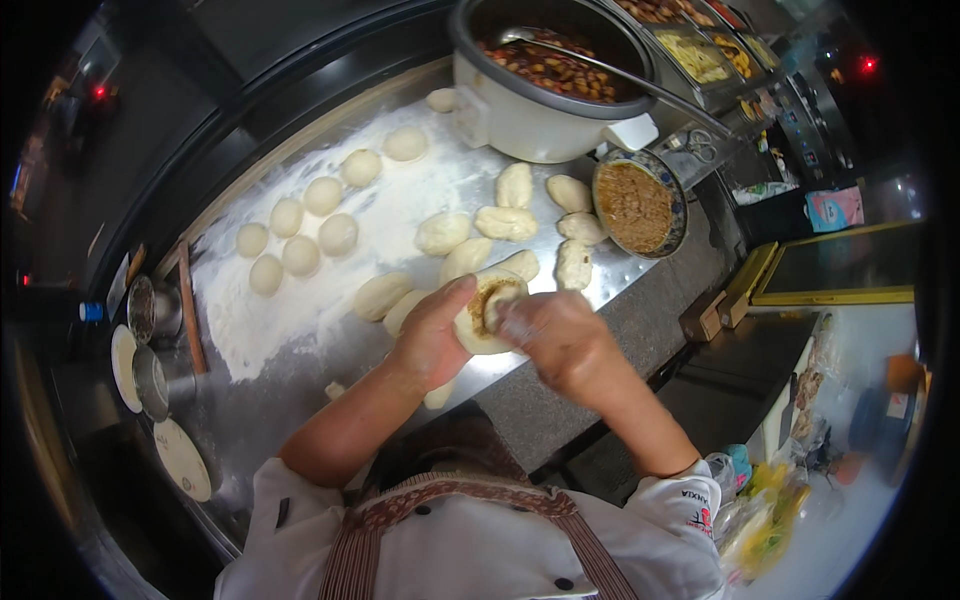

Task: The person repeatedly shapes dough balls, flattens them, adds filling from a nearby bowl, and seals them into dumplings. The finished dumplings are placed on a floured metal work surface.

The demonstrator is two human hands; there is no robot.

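Observation:
My left hand (435, 334) holds a flattened round of pale dough (480, 341) with a brown paste smeared on its middle. Against the paste, my right hand (555, 334) holds a small pale piece that looks like dough; its fingers are blurred. Oval dough pieces (506, 223) lie around and beyond my hands on the metal worktop (277, 405). Several round dough balls (322, 196) sit on the floured part to the left. A patterned bowl of brown paste (636, 206) stands at the worktop's right edge, beside some of the ovals.
A large pot of dark stew (555, 139) with a ladle (637, 79) stands at the back. A wooden rolling pin (190, 307), metal containers (154, 382) and plates (181, 459) are at the left. Food trays (694, 56) stand at the back right; scissors (701, 146) lie near them.

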